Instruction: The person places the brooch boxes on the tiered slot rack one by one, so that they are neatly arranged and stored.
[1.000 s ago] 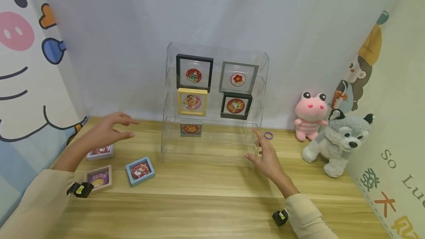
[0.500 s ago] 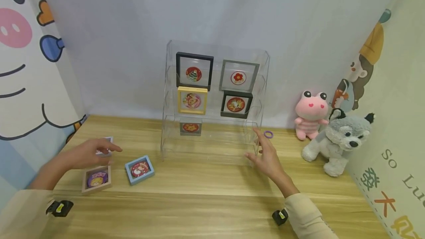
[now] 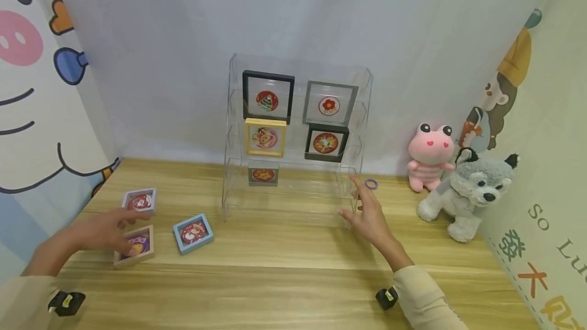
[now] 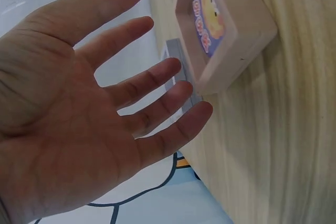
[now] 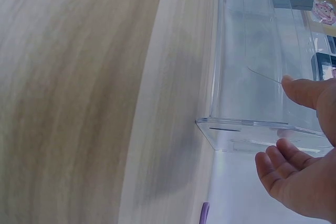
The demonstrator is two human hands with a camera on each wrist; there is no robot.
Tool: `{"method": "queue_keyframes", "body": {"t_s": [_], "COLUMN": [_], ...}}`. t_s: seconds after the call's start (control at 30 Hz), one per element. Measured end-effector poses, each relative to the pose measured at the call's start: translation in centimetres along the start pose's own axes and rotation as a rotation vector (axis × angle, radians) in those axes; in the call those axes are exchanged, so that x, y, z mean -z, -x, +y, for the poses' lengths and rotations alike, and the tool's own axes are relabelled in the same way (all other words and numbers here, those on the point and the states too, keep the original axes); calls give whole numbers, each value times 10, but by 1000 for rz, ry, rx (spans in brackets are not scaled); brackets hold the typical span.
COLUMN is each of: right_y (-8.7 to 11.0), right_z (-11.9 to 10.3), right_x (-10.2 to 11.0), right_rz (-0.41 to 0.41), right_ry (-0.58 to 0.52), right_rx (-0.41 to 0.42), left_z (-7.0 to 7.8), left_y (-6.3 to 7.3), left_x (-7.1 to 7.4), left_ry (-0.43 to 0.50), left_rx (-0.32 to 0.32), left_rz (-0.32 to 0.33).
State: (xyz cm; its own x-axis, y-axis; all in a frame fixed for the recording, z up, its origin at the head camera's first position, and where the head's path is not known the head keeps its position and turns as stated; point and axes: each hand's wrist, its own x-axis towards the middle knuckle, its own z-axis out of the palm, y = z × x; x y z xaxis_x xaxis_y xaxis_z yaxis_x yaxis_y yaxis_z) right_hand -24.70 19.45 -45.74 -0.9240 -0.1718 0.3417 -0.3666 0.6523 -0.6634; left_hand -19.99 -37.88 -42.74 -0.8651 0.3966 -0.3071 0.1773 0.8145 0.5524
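Note:
My left hand (image 3: 103, 230), fingers spread and relaxed, hovers over a pinkish-beige square frame (image 3: 145, 254) with a purple badge inside. In the left wrist view nothing lies in its palm, and the fingertips are close to that frame's edge. Just behind it lies a lavender frame (image 3: 139, 198) with a red badge, partly covered by the hand. A light blue frame (image 3: 192, 234) rests to the right. My right hand (image 3: 372, 223) holds the right side panel of a clear acrylic tiered rack (image 3: 298, 187), thumb in front and fingers curled outside.
The rack carries a black frame (image 3: 268, 97), a grey-green frame (image 3: 330, 103), a yellow frame (image 3: 265, 138), a dark frame (image 3: 326, 142) and a small grey frame (image 3: 263, 174). A purple ring (image 3: 371, 184), pink plush (image 3: 430, 157) and husky plush (image 3: 468, 192) stand right.
My left hand has moved left and down from beside the rack to over the pinkish-beige frame, uncovering much of the lavender frame. My right hand has stayed at the rack.

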Motion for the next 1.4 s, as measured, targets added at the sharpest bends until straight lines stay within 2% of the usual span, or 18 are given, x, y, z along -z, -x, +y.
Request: {"method": "queue_keyframes", "body": {"t_s": [0.1, 0.23, 0.47, 0.57, 0.7, 0.87, 0.93, 1.1, 1.27, 1.4], "right_y": [0, 0, 0, 0, 1, 0, 0, 0, 0, -1], "right_z": [0, 0, 0, 0, 1, 0, 0, 0, 0, 1], "right_x": [0, 0, 0, -1, -1, 0, 0, 0, 0, 0], "right_rz": [5, 6, 6, 3, 5, 11, 9, 6, 5, 8], "right_ry": [-1, -4, -11, -10, -12, -13, -14, -16, -8, -2], "right_rx": [4, 7, 5, 4, 5, 14, 12, 5, 7, 11], "left_z": [-5, -9, -13, -16, -19, -21, -21, -20, -19, -19], "left_y": [1, 2, -1, -4, -5, -4, -3, -3, -1, 0], "left_x": [-2, -6, -12, -14, -18, -22, -22, -22, -24, -24], "left_ry": [22, 33, -32, -54, -38, -22, -2, 12, -16, -18], "left_rx": [32, 2, -44, -40, -34, -113, -121, -79, -15, 1], "left_rz": [-34, -41, -3, 3, 13, 79, 88, 110, 195, 239]}}
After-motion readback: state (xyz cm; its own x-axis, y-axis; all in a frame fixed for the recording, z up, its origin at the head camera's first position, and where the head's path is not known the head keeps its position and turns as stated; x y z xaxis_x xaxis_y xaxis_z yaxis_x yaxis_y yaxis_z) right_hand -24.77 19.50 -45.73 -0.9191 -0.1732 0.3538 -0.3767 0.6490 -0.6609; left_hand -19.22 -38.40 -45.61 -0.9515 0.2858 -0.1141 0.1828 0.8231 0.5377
